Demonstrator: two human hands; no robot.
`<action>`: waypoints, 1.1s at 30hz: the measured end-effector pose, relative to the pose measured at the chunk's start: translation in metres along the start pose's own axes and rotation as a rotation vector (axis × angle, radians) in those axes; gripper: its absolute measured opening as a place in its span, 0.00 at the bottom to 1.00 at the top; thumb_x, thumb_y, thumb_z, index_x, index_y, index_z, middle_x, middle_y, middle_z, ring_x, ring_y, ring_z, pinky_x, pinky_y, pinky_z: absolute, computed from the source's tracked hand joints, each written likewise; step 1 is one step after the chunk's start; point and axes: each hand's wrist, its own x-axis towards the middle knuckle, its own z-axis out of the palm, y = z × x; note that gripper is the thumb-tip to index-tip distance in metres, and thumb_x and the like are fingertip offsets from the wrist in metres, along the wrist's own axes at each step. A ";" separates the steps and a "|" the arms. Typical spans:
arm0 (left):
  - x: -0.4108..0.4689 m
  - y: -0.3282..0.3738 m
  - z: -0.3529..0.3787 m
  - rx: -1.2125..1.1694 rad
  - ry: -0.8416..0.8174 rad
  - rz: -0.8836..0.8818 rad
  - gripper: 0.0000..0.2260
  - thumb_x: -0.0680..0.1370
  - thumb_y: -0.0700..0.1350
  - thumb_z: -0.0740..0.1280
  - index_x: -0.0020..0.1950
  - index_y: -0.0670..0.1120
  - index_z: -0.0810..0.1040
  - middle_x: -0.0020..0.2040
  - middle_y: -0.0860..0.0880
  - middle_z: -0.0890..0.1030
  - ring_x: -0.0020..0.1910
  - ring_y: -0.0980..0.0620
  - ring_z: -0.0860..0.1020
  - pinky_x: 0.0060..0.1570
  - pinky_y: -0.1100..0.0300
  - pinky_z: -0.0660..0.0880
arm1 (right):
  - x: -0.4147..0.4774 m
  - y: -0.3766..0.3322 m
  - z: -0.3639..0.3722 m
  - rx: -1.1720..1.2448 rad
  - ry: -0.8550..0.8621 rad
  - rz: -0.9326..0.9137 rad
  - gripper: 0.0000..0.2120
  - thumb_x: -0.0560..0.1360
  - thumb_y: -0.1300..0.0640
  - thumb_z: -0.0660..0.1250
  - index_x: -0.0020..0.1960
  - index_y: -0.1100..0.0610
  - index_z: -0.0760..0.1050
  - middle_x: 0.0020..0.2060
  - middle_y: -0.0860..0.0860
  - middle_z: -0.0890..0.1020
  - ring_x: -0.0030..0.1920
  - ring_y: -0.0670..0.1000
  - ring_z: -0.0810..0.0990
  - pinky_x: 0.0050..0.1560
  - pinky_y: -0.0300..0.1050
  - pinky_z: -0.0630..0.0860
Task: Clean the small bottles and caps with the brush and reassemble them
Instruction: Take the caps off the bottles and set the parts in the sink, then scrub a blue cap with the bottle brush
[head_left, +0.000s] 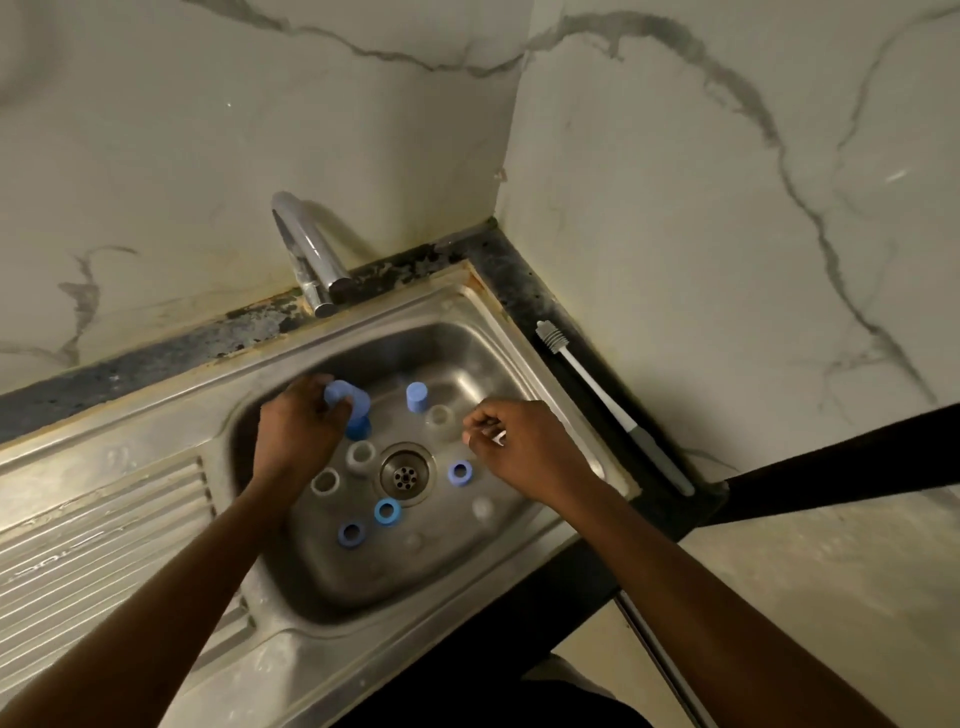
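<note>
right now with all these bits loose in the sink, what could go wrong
The blue caps lie close to the drain; running water may pile them over it. The clear bottles barely show against the steel sink, so one could be missed or knocked by the left hand, which grips a blue piece. The brush lies on the narrow ledge, where a careless reach may knock it off.
</note>
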 end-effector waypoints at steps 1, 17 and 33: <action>-0.005 0.011 0.000 -0.009 0.008 0.019 0.06 0.83 0.55 0.67 0.58 0.56 0.80 0.47 0.58 0.81 0.45 0.62 0.79 0.45 0.65 0.71 | -0.003 0.006 -0.006 -0.009 0.039 0.005 0.05 0.77 0.49 0.72 0.52 0.48 0.82 0.42 0.41 0.84 0.44 0.40 0.83 0.49 0.41 0.82; -0.100 0.130 0.041 -0.347 -0.031 -0.045 0.07 0.80 0.50 0.74 0.56 0.52 0.85 0.47 0.57 0.87 0.45 0.66 0.84 0.44 0.65 0.77 | -0.033 0.144 -0.058 -0.275 0.233 0.320 0.24 0.81 0.55 0.69 0.75 0.56 0.71 0.68 0.57 0.78 0.69 0.58 0.76 0.69 0.53 0.75; -0.119 0.112 0.024 -0.900 0.025 -0.344 0.10 0.84 0.43 0.68 0.64 0.42 0.83 0.55 0.40 0.87 0.53 0.42 0.86 0.58 0.47 0.83 | -0.040 0.128 -0.057 -0.214 0.225 0.152 0.13 0.85 0.52 0.62 0.67 0.52 0.74 0.62 0.52 0.78 0.55 0.54 0.82 0.55 0.52 0.82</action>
